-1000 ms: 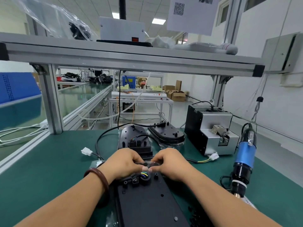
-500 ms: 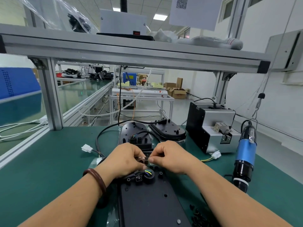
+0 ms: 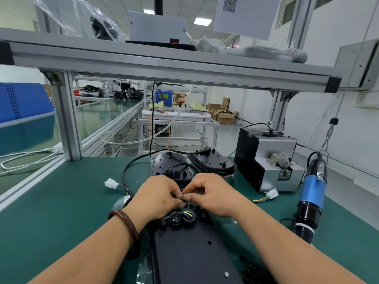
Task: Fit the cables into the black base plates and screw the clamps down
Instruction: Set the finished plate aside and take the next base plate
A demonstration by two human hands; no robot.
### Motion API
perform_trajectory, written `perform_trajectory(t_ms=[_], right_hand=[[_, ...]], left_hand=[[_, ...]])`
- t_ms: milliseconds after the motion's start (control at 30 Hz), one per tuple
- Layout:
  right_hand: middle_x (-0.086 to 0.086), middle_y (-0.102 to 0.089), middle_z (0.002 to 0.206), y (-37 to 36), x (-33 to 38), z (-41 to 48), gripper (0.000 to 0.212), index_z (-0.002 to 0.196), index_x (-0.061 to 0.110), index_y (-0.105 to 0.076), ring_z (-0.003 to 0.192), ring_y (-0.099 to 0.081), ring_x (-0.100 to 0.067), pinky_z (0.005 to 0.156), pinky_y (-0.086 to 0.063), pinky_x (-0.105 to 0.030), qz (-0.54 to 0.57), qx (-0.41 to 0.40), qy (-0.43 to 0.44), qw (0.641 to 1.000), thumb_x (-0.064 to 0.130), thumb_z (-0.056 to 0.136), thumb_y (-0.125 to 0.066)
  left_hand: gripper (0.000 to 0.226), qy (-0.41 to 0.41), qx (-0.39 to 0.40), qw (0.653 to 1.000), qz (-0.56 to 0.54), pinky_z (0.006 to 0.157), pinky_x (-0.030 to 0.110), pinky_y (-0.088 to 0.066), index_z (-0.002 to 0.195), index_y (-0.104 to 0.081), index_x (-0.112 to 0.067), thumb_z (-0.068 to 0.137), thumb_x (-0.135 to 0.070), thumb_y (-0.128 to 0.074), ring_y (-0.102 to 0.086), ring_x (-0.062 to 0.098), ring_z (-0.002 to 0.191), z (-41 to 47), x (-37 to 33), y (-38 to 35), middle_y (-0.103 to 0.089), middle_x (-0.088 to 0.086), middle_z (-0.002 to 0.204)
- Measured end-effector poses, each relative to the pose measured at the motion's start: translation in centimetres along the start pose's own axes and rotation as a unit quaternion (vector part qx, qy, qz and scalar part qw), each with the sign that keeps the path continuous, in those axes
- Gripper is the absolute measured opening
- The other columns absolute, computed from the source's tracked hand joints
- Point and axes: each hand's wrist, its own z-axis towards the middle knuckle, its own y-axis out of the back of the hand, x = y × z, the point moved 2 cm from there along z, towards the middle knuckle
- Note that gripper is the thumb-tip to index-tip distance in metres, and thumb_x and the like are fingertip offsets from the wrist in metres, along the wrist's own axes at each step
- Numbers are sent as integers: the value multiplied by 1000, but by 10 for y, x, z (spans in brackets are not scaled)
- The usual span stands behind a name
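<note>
Head view, the only one I have. Both hands have come up off the far end of the black plate (image 3: 190, 255), where a second ago they were pressing down. The left hand (image 3: 158, 197) and right hand (image 3: 213, 193) now meet fingertip to fingertip just above it, fingers (image 3: 194, 189) curled, pinching a small piece (image 3: 181, 196) between them. It is too small for me to name; I judge it to be the clamp. The cable (image 3: 185, 215) lies uncovered in its round seat at the plate's far end, coloured wires showing. I read the fitting as done and clamping as next. The screwdriver (image 3: 312, 193) stands untouched, well off to the right.
</note>
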Motion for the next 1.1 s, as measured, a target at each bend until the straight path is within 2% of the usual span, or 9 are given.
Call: perform_trajectory(t_ms=[100,300,367,500,667,800,1000,1100], right_hand=[[13,-55,71,-2,3,2,9,83,21,-74,69,-52,0,67,-43,-16,-11,-14,-4,1000,29,81,-76],[11,-55,74,0,6,2,8,77,16,-70,77,-60,-13,74,-51,-28,-6,-37,4,999,16,77,-78],[11,-54,75,0,7,2,8,77,17,-70,75,-57,-10,73,-50,-26,-16,-43,11,999,15,78,-77],[14,-49,76,-2,7,1,9,77,20,-66,70,-48,-1,64,-38,-11,-59,-45,29,997,17,79,-74],[14,-49,77,-2,3,0,7,82,19,-68,69,-47,3,63,-34,-5,-38,-51,22,998,17,80,-74],[13,-51,72,0,4,1,7,79,18,-71,65,-47,3,60,-34,-8,-51,-34,12,998,23,80,-76],[12,-51,71,-2,5,0,21,67,26,-61,60,-46,3,57,-35,-9,-24,-55,0,998,21,78,-79],[11,-51,74,-4,5,-1,23,68,28,-59,61,-47,5,58,-36,-9,-26,-50,0,998,20,78,-78]], left_hand=[[29,-5,-1,1000,10,62,20,-44,53,-56,-32,68,-34,-81,-52,3,60,1,1,-1,-58,-13,58],[28,-5,5,1000,9,63,20,-44,54,-57,-32,68,-36,-81,-54,4,63,2,1,0,-60,-13,60],[26,-4,9,1000,6,61,20,-43,54,-58,-31,68,-36,-81,-53,3,61,2,1,0,-62,-13,60],[18,-1,15,1000,3,66,22,-46,61,-65,-28,67,-34,-80,-58,7,65,2,0,0,-69,-8,69],[23,1,17,1000,5,61,19,-42,56,-61,-29,67,-33,-81,-55,5,63,2,1,1,-67,-9,67],[26,-4,21,1000,6,55,15,-38,53,-59,-30,67,-33,-81,-51,2,58,2,0,1,-61,-12,60],[23,-9,23,1000,5,52,11,-34,56,-61,-29,68,-34,-81,-49,-1,56,2,1,3,-59,-13,59],[24,-7,28,1000,1,53,12,-36,56,-61,-29,68,-34,-81,-51,2,58,2,0,2,-60,-12,59]])
